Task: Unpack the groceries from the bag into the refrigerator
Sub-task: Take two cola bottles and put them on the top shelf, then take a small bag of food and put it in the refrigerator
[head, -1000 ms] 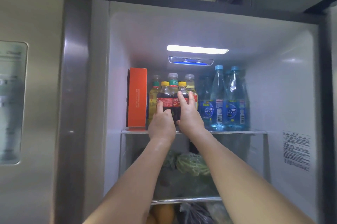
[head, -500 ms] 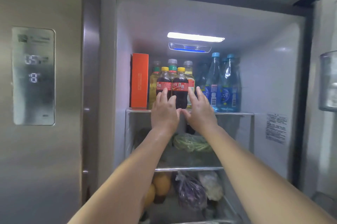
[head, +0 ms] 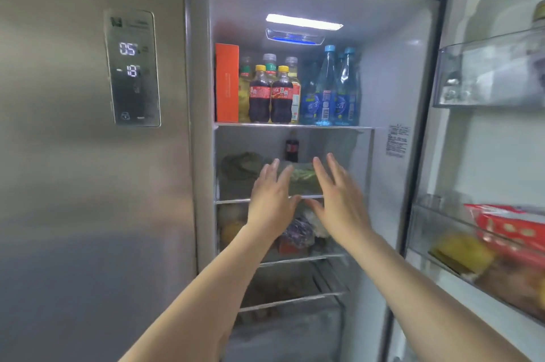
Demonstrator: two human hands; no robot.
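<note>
Open fridge (head: 395, 72), lit inside. Two cola bottles (head: 270, 97) standing on top shelf (head: 295, 125), at 12 o'clock above hands. Left hand (head: 269, 199), right hand (head: 339, 199): both flat, empty, fingers straight. Putting-away step likely done. Next: probably fetch more from bag, not seen here.

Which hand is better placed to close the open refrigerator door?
Probably the right hand: it is empty and open, and the open door stands on its side. The left hand, also empty, is farther from it.

The display panel (head: 133, 68) on the closed door shows "05" and below it "-18". The bottle labels are too blurred to read.
</note>
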